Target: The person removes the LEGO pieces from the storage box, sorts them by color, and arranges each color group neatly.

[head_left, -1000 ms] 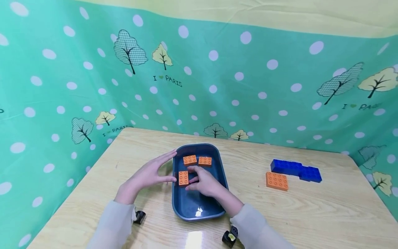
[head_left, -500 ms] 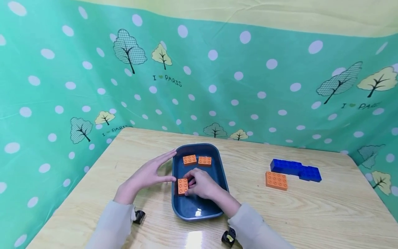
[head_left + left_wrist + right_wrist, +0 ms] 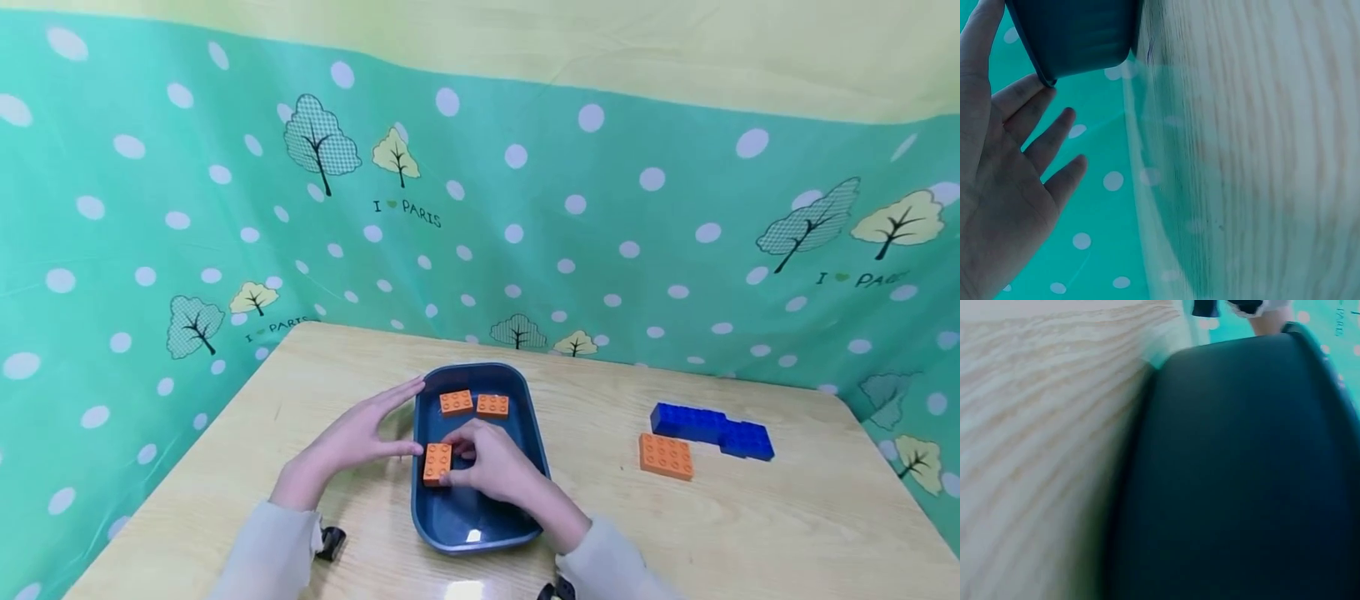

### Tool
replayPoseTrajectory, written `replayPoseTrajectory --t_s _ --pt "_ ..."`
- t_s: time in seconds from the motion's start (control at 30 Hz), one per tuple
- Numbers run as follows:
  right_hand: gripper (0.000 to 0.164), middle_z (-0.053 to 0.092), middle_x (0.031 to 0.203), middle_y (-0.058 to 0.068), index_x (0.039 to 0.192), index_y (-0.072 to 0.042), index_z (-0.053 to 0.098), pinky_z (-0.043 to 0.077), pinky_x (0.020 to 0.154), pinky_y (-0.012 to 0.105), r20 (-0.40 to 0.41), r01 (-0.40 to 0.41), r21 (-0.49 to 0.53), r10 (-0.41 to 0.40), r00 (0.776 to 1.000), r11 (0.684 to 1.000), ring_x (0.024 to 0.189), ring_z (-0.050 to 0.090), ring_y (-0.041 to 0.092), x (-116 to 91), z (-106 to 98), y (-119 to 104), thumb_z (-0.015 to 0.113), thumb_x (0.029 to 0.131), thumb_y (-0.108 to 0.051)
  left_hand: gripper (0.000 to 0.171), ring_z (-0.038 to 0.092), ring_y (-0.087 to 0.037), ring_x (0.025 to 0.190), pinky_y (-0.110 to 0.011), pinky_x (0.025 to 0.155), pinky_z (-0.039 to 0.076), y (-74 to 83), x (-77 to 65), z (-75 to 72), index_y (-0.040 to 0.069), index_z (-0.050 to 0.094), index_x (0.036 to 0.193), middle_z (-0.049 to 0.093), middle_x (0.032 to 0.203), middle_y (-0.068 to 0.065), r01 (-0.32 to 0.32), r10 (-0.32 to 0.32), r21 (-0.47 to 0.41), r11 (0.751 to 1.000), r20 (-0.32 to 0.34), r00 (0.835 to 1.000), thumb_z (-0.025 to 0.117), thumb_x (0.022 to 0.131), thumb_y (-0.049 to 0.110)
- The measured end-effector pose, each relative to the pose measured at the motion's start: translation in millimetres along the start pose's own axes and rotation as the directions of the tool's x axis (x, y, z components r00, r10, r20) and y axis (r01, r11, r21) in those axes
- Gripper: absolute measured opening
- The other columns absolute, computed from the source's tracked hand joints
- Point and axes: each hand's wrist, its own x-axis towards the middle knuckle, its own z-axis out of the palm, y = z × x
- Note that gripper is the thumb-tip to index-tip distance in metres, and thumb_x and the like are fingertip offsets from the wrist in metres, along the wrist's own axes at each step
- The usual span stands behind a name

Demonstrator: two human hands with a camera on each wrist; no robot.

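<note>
An orange toy building brick (image 3: 438, 464) lies by the left wall inside a dark blue plastic box (image 3: 480, 542). My right hand (image 3: 491, 462) reaches into the box and pinches this brick, its thumb at the near end and a finger at the far end. Two more orange bricks sit along the back, a left one (image 3: 456, 402) and a right one (image 3: 492, 406). Outside the box, my left hand (image 3: 360, 437) is spread, fingertips and thumb at the left rim. The left wrist view shows those straight fingers (image 3: 1050, 140) near the box's edge. In the right wrist view the box wall hides my hand.
On the wooden table (image 3: 585, 500), right of the box, lies a larger orange brick (image 3: 666, 456). Behind it are blue bricks (image 3: 688, 422) end to end. A green dotted cloth (image 3: 510, 192) hangs behind the table and along its left side.
My right hand has drawn the orange brick toward the near end of the box, along the left wall. The left hand stays at the rim. The head view has tilted up slightly.
</note>
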Motion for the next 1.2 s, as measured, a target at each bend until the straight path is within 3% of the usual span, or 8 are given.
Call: replayPoseTrajectory --t_s 0.23,0.47,0.57,0.7,0.83,0.93,1.13,1.2 --pt "0.047 0.069 0.117 0.008 0.123 -0.006 0.069 0.061 0.091 0.035 -0.064 0.025 0.164 -0.015 0.998 0.986 0.105 0.069 0.023 -23.4 -26.9 11.1 0.083 0.082 -0.025 0.093 0.037 -0.038 0.147 -0.062 0.116 0.035 1.3 -3.4 7.9 0.018 0.036 0.156 0.033 0.163 -0.006 0.035 -0.035 -0.016 0.999 0.006 0.999 0.078 0.080 0.051" --pt "0.051 0.069 0.123 0.018 0.125 -0.003 0.066 0.059 0.096 0.035 -0.186 0.009 0.276 0.044 0.982 0.961 0.112 0.068 0.032 -59.1 -74.8 39.8 0.083 0.080 -0.020 0.094 0.035 -0.037 0.148 -0.062 0.117 0.034 2.1 -1.9 7.4 0.020 0.034 0.156 0.032 0.164 -0.007 0.042 -0.042 -0.006 0.999 0.020 0.999 0.079 0.080 0.051" --pt "0.053 0.067 0.125 0.022 0.128 0.000 0.064 0.060 0.093 0.031 -0.245 0.020 0.261 0.046 0.969 0.965 0.114 0.068 0.035 -76.7 -99.7 59.2 0.082 0.082 -0.019 0.094 0.035 -0.037 0.148 -0.062 0.117 0.034 2.1 1.2 5.8 0.020 0.034 0.156 0.031 0.164 -0.006 0.037 -0.036 -0.006 0.999 0.019 0.999 0.079 0.080 0.051" --pt "0.053 0.066 0.126 0.024 0.131 0.000 0.062 0.059 0.087 0.017 -0.306 -0.017 0.192 0.076 0.949 0.981 0.116 0.067 0.036 -100.7 -130.1 84.2 0.079 0.086 -0.022 0.094 0.034 -0.038 0.148 -0.064 0.116 0.034 1.6 1.6 3.0 0.021 0.033 0.157 0.031 0.164 -0.006 0.049 -0.049 -0.005 0.999 0.017 0.999 0.079 0.080 0.049" --pt "0.053 0.065 0.127 0.027 0.135 0.002 0.058 0.055 0.083 0.008 -0.348 -0.048 0.140 0.095 0.933 0.989 0.105 0.070 0.004 -124.9 -154.6 111.5 0.075 0.090 -0.020 0.094 0.033 -0.038 0.148 -0.064 0.117 0.033 1.2 -1.1 1.9 0.021 0.033 0.157 0.030 0.165 -0.006 0.059 -0.059 -0.010 0.998 0.022 0.998 0.079 0.080 0.048" --pt "0.053 0.062 0.128 0.032 0.136 0.004 0.056 0.056 0.080 0.008 -0.365 -0.073 0.118 0.111 0.924 0.990 0.098 0.059 -0.017 -140.7 -169.8 133.2 0.074 0.091 -0.018 0.094 0.033 -0.038 0.149 -0.063 0.117 0.033 1.4 -0.7 1.2 0.021 0.032 0.157 0.030 0.165 -0.006 0.055 -0.054 -0.019 0.998 0.016 0.998 0.079 0.080 0.047" --pt "0.059 0.056 0.134 0.036 0.138 0.009 0.052 0.057 0.075 0.009 -0.338 -0.202 0.044 0.205 0.919 0.978 0.095 0.058 -0.019 -166.3 -186.1 175.0 0.073 0.092 -0.022 0.093 0.033 -0.036 0.149 -0.062 0.118 0.033 2.1 0.1 0.5 0.020 0.033 0.157 0.030 0.165 -0.004 0.047 -0.047 -0.028 0.998 0.018 0.999 0.080 0.080 0.046" --pt "0.061 0.055 0.134 0.038 0.137 0.010 0.051 0.059 0.074 0.014 -0.309 -0.256 -0.001 0.243 0.920 0.967 0.098 0.067 -0.005 -171.7 -187.2 186.1 0.073 0.091 -0.023 0.093 0.033 -0.036 0.149 -0.062 0.118 0.034 1.8 -0.2 1.1 0.019 0.033 0.157 0.030 0.165 -0.004 0.044 -0.044 -0.028 0.999 0.022 0.999 0.080 0.080 0.046"
